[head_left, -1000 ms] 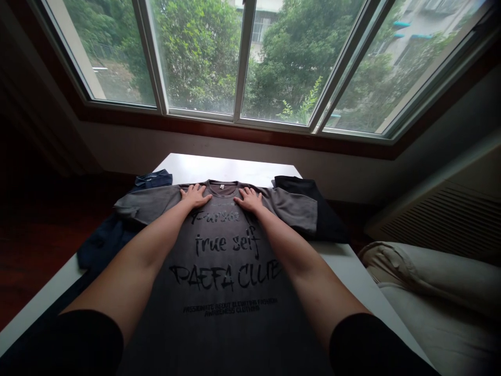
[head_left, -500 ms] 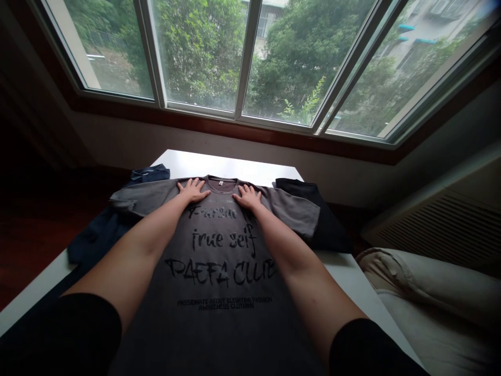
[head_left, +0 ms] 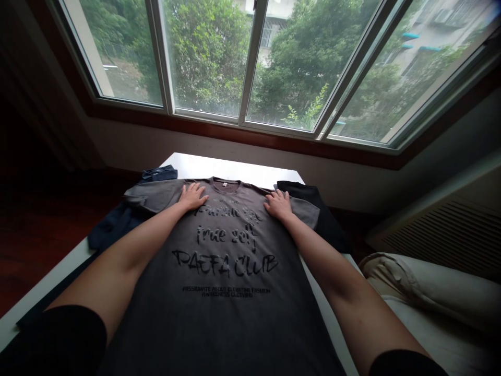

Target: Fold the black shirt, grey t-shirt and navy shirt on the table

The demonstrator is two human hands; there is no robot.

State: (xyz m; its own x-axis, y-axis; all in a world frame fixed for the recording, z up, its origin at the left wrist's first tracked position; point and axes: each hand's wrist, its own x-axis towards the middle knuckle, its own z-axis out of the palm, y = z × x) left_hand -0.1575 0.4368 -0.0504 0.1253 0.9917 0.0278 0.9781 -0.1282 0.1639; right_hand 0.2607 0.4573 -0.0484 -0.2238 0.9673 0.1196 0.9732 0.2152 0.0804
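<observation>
A dark grey T-shirt with black lettering lies spread front side up, its collar toward the window. My left hand rests flat on the cloth just left of the collar, fingers spread. On the other side, my right hand lies with fingers apart near the shirt's right shoulder and sleeve. Neither hand grips the fabric. The shirt's lower end runs out of view toward me.
Under the shirt is a white table. Dark blue clothing lies at its left side, a black garment at its right. A beige cushioned seat stands to the right, and a window is beyond the table.
My right hand has slid to the right, away from the collar toward the sleeve. My left hand stays near the left shoulder, slightly nearer me. The view has shifted a little.
</observation>
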